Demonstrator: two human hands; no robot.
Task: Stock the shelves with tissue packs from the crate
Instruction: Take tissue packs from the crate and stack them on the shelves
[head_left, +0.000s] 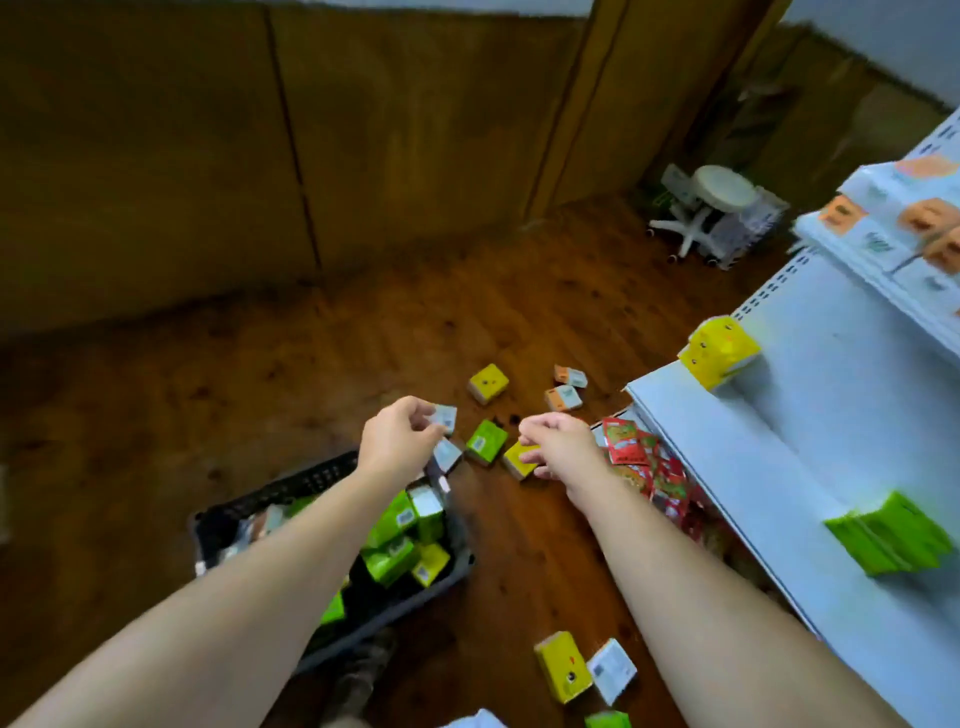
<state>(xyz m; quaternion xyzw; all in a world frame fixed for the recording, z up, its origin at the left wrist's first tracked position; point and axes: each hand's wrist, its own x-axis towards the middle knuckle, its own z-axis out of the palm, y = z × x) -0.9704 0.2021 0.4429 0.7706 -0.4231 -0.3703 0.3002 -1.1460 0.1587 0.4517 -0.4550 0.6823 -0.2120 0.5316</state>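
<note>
Left hand (400, 437) pinches white pack (445, 419) near crate (291, 491).

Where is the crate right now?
Head view, lower left: the crate sits on the floor under the left forearm, left of the shelves, with loose packs just beyond it.

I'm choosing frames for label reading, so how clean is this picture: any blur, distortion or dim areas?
Head view: the wide lens bends the wall and the shelves; motion blur smears the green packs on the shelf; the left hand, gripping a white pack, and the right hand are sharper; the wall is dim, no glare.
</note>
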